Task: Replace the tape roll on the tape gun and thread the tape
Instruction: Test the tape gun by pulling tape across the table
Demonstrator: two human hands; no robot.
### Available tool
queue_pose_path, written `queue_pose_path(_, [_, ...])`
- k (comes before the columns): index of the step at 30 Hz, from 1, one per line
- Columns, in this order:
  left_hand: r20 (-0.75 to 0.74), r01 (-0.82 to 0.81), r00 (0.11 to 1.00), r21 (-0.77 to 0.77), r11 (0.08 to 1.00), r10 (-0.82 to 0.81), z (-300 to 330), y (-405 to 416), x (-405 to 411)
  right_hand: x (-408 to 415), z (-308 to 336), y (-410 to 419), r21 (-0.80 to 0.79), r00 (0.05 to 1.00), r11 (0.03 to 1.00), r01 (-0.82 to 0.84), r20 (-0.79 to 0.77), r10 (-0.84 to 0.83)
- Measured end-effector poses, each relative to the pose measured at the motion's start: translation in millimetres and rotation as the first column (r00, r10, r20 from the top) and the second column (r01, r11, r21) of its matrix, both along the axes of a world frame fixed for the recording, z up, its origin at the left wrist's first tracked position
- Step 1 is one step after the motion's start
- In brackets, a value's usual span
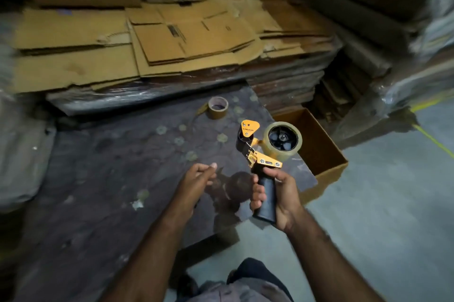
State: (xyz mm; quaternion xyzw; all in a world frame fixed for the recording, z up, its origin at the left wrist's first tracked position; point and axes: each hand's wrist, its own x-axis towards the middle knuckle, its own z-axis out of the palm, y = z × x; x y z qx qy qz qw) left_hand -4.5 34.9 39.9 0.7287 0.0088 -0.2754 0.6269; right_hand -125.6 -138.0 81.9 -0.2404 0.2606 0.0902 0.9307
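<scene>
Tape gun (258, 154), orange with black handle, sits upright in our right hand (275, 193), fingers wrapped round it; clear roll (282, 139) mounted. Left hand (199, 176) empty, fingers loosely curled above worktop (110, 166). Spent core (218, 107) behind.

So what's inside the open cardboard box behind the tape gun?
The open cardboard box shows only bare brown inner walls and a dark interior. The tape gun and its tape roll cover the near left corner, so the bottom there is hidden.

The right hand (272, 193) covers most of the tape gun's black handle (266, 205). Whether tape is threaded past the roller (245, 140) is perhaps unreadable (too small). Frame edges blur the cardboard stacks (73, 55).
</scene>
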Motion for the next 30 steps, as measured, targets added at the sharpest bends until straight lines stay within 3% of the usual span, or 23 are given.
queue_pose_path(7, [0.014, -0.103, 0.995, -0.029, 0.994, 0.103, 24, 12, 26, 44, -3, -19, -0.32, 0.996, 0.946, -0.05, -0.084, 0.024])
queue_pose_path(10, [-0.037, -0.131, 0.991, 0.016, 0.991, 0.132, 14, 5, 37, 66, -18, -46, -0.495, 0.98, 0.863, -0.099, -0.199, -0.002])
queue_pose_path(14, [-0.082, -0.147, 0.985, 0.067, 0.987, 0.152, 6, -24, 48, 93, -41, -85, -0.777, 0.928, 0.553, -0.302, -0.372, -0.017])
queue_pose_path(18, [-0.085, -0.157, 0.982, 0.109, 0.982, 0.167, -3, -56, 56, 121, -74, -127, -0.938, 0.962, 0.214, -0.273, -0.271, 0.037])
queue_pose_path(20, [-0.089, -0.164, 0.98, 0.132, 0.978, 0.177, -9, -68, 60, 134, -91, -145, -0.93, 0.929, -0.018, -0.366, -0.367, 0.047])
queue_pose_path(23, [-0.12, -0.206, 0.967, 0.142, 0.968, 0.223, -21, -78, 60, 153, -108, -159, -0.832, 0.857, -0.249, -0.496, -0.514, 0.009])
queue_pose_path(25, [-0.142, -0.228, 0.958, 0.145, 0.963, 0.248, -28, -79, 57, 164, -115, -161, -0.788, 0.823, -0.317, -0.529, -0.567, 0.037])
queue_pose_path(30, [-0.16, -0.25, 0.945, 0.21, 0.945, 0.285, -39, -73, 46, 178, -133, -156, -0.816, 0.828, -0.29, -0.499, -0.548, 0.118])
